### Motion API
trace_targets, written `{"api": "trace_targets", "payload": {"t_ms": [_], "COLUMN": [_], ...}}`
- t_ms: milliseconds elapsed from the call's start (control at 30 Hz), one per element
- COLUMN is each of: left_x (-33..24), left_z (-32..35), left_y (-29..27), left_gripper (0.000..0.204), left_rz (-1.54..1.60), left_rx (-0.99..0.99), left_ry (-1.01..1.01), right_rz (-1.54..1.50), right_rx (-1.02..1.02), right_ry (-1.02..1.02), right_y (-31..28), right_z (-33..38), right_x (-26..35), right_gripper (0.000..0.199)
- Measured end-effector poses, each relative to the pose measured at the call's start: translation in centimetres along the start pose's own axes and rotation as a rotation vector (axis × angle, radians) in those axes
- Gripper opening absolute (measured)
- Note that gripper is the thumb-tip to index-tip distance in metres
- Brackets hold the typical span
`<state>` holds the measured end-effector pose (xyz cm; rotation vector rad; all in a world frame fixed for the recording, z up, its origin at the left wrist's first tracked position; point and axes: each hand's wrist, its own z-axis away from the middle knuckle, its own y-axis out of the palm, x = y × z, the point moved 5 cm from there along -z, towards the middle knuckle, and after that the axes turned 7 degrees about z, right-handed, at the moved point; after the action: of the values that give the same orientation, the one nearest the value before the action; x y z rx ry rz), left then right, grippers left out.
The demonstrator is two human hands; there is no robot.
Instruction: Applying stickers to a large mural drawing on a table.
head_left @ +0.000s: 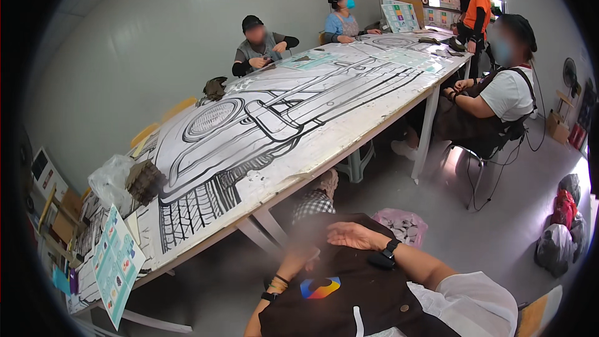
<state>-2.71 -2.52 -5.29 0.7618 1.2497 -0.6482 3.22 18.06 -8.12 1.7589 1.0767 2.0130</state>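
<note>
Two bare hands, the left hand [304, 258] and the right hand [355, 236], were near each other over a brown apron [371, 284] — the right released, fingers extended, the left too blurred to tell its grip. Just beyond the right hand sat a pink bag [419, 229]; ahead of both stretched a white table [265, 181].

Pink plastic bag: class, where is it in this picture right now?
In the head view, the pink plastic bag sits on the grey floor, a little right of centre, just beyond the person's right hand and dark wristband.
</note>
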Motion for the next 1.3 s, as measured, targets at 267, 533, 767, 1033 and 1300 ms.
{"api": "trace_targets", "payload": {"t_ms": [267,533,767,1033,1300], "left_x": [-0.3,-0.9,-0.3,0.4,-1.2], "left_z": [0.0,0.5,0.6,-0.4,0.3], "left_y": [0.1,0.6,-0.2,-0.7,0.7], "left_gripper": [0.015,0.017,0.02,0.019,0.02], "left_rz": [-0.016,-0.043,-0.143,-0.244,-0.032], "left_rx": [0.009,-0.047,-0.109,0.006,-0.03], "left_ry": [0.026,0.004,0.111,0.064,0.019], "right_rz": [1.141,1.55,1.705,2.176,0.534], "right_rx": [-0.328,-1.041,-0.532,-0.167,-0.173], "right_ry": [-0.523,-2.496,-2.132,-0.36,-0.094], "right_y": [8.8,27.1,35.4,22.7,4.1], "right_z": [1.2,11.8,8.7,1.4,-0.1], "right_x": [7.5,19.3,20.6,15.5,2.4], "right_gripper": [0.038,0.074,0.054,0.04,0.038]}}
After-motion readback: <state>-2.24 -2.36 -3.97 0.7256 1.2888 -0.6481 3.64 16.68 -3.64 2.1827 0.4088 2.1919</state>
